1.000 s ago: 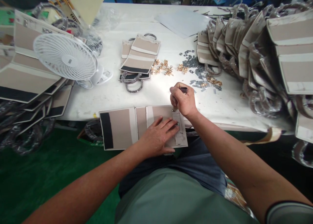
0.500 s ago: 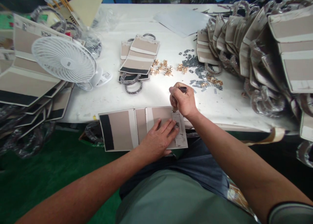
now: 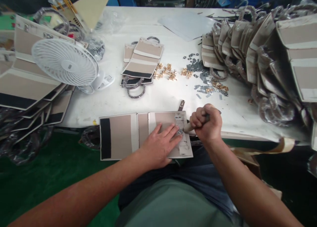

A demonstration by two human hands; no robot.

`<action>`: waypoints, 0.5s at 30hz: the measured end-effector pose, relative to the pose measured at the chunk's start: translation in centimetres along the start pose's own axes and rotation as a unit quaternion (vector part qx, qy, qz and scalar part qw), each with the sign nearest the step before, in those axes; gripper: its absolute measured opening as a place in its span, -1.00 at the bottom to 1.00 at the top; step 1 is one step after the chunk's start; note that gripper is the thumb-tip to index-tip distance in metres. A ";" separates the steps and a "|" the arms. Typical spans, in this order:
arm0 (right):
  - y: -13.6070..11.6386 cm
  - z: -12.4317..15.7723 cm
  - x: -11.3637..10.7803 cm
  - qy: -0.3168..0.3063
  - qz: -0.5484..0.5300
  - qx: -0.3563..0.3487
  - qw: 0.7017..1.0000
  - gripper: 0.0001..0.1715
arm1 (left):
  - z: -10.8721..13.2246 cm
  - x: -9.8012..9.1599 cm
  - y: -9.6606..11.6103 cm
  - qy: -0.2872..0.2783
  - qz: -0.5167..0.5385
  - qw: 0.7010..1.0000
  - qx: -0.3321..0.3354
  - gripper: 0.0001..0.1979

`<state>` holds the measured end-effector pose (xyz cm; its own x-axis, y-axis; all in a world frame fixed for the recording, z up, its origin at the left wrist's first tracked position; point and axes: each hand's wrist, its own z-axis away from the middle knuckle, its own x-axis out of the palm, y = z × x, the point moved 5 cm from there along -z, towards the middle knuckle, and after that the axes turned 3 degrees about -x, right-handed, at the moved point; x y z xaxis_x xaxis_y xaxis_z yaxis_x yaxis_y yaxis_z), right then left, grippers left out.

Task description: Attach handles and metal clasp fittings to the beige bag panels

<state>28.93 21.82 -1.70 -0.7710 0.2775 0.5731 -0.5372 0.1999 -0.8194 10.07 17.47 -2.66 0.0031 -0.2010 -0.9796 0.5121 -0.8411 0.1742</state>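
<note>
A beige bag panel point(image 3: 123, 131) with a black strip at its left end lies across the table's front edge. My left hand point(image 3: 158, 144) rests flat on it, fingers stretched out, the fingertips beside small metal fittings point(image 3: 180, 131) on a pale strip near the panel's right end. My right hand point(image 3: 208, 123) is closed in a fist around a dark-handled hand tool point(image 3: 217, 111). Its blunt pale end points left at the panel's right edge, close to the fittings; contact is unclear. A short dark strap point(image 3: 181, 105) sticks out beyond the panel's far edge.
A white fan point(image 3: 65, 62) stands at the left among stacked bag panels point(image 3: 29, 78). More panels point(image 3: 146, 57) lie mid-table, beside gold fittings point(image 3: 170, 72) and scattered grey metal plates point(image 3: 195, 66). A large row of bag pieces point(image 3: 257, 45) fills the right side.
My right hand has moved right and toward me, from the panel's far right corner to its right edge, with the tool now slanted. The left hand stays on the panel.
</note>
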 end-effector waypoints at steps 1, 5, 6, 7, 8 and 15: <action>0.3 0.1 -0.6 0.015 -0.009 0.009 1.000 -0.60 | 0.0 0.1 0.0 0.003 0.001 1.000 -0.001 -0.07; 1.1 0.1 -1.6 0.057 -0.028 0.018 0.998 -0.61 | 0.1 0.5 0.2 0.006 0.007 1.000 0.004 -0.07; 1.2 0.2 -1.4 0.056 -0.024 0.014 0.998 -0.60 | 0.1 0.5 0.2 0.008 0.008 1.000 0.004 -0.08; 1.2 0.4 -1.0 0.052 -0.015 0.004 0.999 -0.59 | 0.1 0.5 0.2 0.010 0.010 1.000 0.005 -0.08; 1.1 0.7 -0.5 0.044 -0.001 -0.011 0.999 -0.60 | 0.1 0.5 0.2 0.014 0.010 1.000 0.006 -0.09; 1.2 2.8 3.6 -0.120 0.261 -0.079 0.955 -0.57 | 0.5 -0.4 0.7 0.049 0.008 0.999 -0.010 -0.12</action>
<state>24.54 20.40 -0.62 -0.9860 0.1578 0.0534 -0.0146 0.2372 -0.9713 9.98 16.70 -2.14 0.0957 -0.1638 -0.9818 0.5276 -0.8280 0.1895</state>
